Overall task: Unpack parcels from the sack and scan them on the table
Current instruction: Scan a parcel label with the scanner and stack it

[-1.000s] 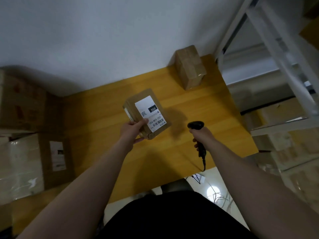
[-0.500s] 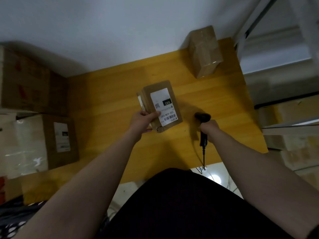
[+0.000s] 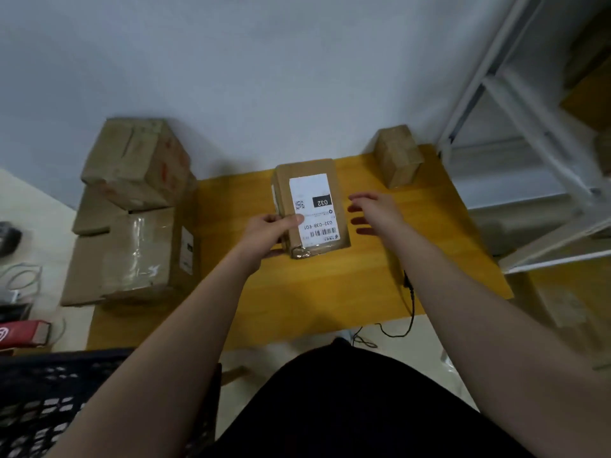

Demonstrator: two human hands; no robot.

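Parcel: a brown cardboard parcel [image 3: 337, 180] was over the middle of the yellow wooden table [image 3: 330, 292], label side up; whether it rested on the wood could not be told.
Label: a white shipping label [image 3: 310, 190] read 032 and carried a barcode at its near end.
Left hand: the left hand [image 3: 269, 229] gripped the parcel's near left edge, thumb on the label.
Right hand: the right hand [image 3: 377, 211] was empty with its fingers spread, just right of the parcel and apart from it.
Cable: a black cable [image 3: 411, 305] ran from under the right forearm and off the table's near edge.
Back right corner: a small taped box [image 3: 398, 157] stood by the wall.
Left side: stacked cardboard boxes [image 3: 139, 200].
Right side: white metal shelving [image 3: 515, 153].
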